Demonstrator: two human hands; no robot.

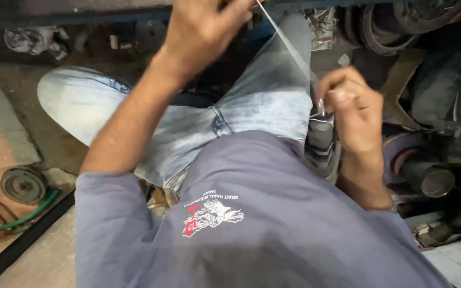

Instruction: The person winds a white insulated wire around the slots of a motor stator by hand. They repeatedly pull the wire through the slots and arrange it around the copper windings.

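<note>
1. Far left of the fingers, on the floor (6, 133): a round metal pulley (23, 184) beside a green hose (25, 217).
2. Left hand (201, 32) raised at the top, fingers (236, 13) pinched shut on the upper end of a thin pale strip (286, 45).
3. Strip stretched taut, slanting down across the jeans-clad knee (278, 90) between both hands.
4. Right hand (350, 109) lower, fingers (332, 88) closed on the strip's lower end, possibly also a small metal piece; blurred.
5. Right of those fingers: a dark metal cylinder (428, 178).
</note>
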